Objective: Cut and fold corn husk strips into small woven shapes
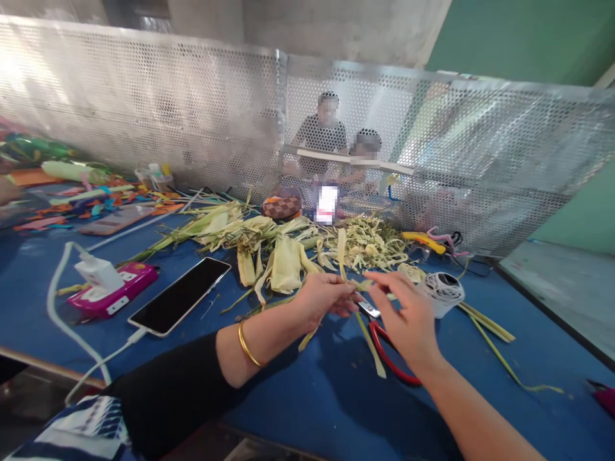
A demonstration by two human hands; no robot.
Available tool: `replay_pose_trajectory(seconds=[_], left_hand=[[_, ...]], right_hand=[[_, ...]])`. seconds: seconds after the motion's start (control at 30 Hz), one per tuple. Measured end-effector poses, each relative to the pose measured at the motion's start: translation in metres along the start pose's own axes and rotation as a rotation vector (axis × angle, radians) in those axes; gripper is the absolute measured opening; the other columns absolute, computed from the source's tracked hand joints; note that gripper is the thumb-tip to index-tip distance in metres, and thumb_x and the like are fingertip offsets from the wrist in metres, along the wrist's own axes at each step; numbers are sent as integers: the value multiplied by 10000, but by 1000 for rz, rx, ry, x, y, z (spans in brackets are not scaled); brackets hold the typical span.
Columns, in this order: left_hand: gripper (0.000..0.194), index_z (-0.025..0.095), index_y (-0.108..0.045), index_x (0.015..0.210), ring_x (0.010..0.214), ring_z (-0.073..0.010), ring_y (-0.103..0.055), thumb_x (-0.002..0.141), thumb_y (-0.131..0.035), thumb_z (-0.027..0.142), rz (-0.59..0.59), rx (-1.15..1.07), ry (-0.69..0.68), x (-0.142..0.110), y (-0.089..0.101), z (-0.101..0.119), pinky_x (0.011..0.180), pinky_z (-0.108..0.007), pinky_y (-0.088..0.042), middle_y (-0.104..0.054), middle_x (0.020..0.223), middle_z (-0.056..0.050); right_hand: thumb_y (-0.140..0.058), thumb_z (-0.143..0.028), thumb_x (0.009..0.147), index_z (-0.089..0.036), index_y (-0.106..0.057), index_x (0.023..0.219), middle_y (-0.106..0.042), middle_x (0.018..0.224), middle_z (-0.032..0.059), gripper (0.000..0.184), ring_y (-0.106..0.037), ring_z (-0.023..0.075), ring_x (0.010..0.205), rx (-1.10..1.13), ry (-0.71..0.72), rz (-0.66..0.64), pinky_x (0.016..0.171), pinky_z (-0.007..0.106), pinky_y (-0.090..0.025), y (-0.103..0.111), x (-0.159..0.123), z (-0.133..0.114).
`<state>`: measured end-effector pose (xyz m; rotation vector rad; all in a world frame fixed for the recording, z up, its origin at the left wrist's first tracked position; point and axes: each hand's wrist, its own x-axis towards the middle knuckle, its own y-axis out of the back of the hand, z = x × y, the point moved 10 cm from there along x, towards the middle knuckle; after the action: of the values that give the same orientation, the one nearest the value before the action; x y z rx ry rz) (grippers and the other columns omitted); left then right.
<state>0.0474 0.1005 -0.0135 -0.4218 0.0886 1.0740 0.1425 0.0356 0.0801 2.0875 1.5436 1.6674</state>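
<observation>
My left hand is closed in a pinch on a corn husk strip, with one end rising above the fingers and another hanging below. Just to its right, my right hand has its thumb and index finger apart near the strips, and its other fingers are partly hidden. Beneath my hands lies a pair of red-handled scissors on the blue table. Pale corn husks are heaped beyond my left hand. A pile of shredded husk pieces lies behind my right hand.
A charging phone and a magenta power strip with a white cable are at left. A white latticed holder stands at right, near loose stalks. A perforated metal screen borders the back; two people sit behind it.
</observation>
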Motion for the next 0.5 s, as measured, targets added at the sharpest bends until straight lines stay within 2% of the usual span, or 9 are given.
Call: replay_pose_trajectory(seconds=[0.07, 0.13, 0.2, 0.27, 0.37, 0.43, 0.5], left_hand=[[102, 130, -626, 705, 508, -91, -599, 789, -647, 183, -66, 111, 1, -4, -9, -2, 510, -211, -458, -692, 688, -32], [124, 133, -638, 679, 504, -94, -601, 749, -688, 221, -153, 205, 5, -8, -20, -6, 533, -224, -471, -692, 674, -30], [168, 134, -659, 670, 509, -101, -606, 715, -721, 284, -254, 271, 23, -13, -30, -12, 556, -235, -485, -689, 656, -29], [231, 135, -677, 678, 507, -106, -606, 691, -736, 358, -323, 309, 56, -16, -36, -19, 560, -240, -490, -686, 642, -29], [256, 131, -676, 667, 479, -104, -590, 708, -714, 380, -347, 361, 133, -17, -37, -31, 512, -228, -470, -681, 618, -27], [235, 125, -660, 635, 464, -104, -583, 754, -668, 327, -318, 386, 186, -15, -33, -37, 480, -220, -451, -677, 604, -32], [263, 120, -643, 611, 463, -107, -584, 808, -599, 289, -242, 367, 229, -12, -26, -38, 453, -211, -428, -677, 603, -43]], right_hand=[[-575, -396, 850, -191, -700, 941, -671, 809, 61, 257, -601, 196, 716, 52, -252, -23, 666, 331, -474, -2, 0, 32], [-615, -461, 797, -179, -710, 844, -676, 766, 50, 301, -592, 186, 679, 219, -439, -152, 626, 310, -464, -19, -5, 51], [-653, -497, 752, -160, -695, 786, -643, 655, 23, 342, -551, 152, 585, 464, -602, -241, 549, 276, -432, -37, -14, 59], [-684, -520, 715, -147, -671, 754, -532, 502, -28, 376, -453, 107, 470, 664, -720, -225, 464, 242, -359, -44, -19, 62], [-723, -514, 672, -151, -644, 701, -427, 428, -66, 373, -375, 82, 420, 766, -771, -49, 435, 231, -303, -32, -17, 67], [-729, -491, 663, -161, -631, 689, -480, 468, -47, 345, -422, 93, 438, 742, -755, 86, 454, 240, -343, -17, -15, 70], [-696, -457, 709, -179, -616, 710, -543, 523, -27, 290, -490, 117, 471, 644, -678, 139, 492, 261, -404, -4, -12, 62]])
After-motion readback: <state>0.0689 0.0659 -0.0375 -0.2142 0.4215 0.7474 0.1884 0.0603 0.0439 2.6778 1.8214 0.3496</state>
